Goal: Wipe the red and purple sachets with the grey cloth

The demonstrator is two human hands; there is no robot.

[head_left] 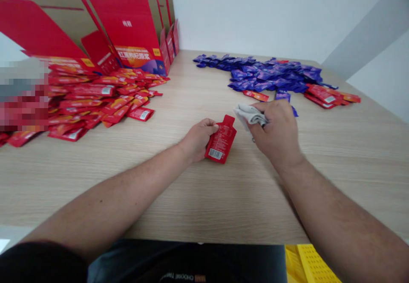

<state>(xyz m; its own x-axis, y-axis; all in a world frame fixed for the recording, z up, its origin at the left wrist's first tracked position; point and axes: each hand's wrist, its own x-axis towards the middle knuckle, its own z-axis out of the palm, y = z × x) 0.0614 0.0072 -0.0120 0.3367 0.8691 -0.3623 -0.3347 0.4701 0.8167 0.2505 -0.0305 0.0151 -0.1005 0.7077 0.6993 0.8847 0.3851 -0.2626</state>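
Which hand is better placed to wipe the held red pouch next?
Right, most likely: the right hand already grips a folded pale cloth close to the red pouch. The left hand is occupied, holding that pouch by its edge.

Tabletop (191, 95): 1 bare lane runs back between red sachet pile (96, 100) and purple sachet pile (265, 74); left hand (200, 138) and held sachet (221, 141) block its near end. Bare stretch between forearms (137, 189). Rear obstacles: cartons (131, 27), wall (249, 15).
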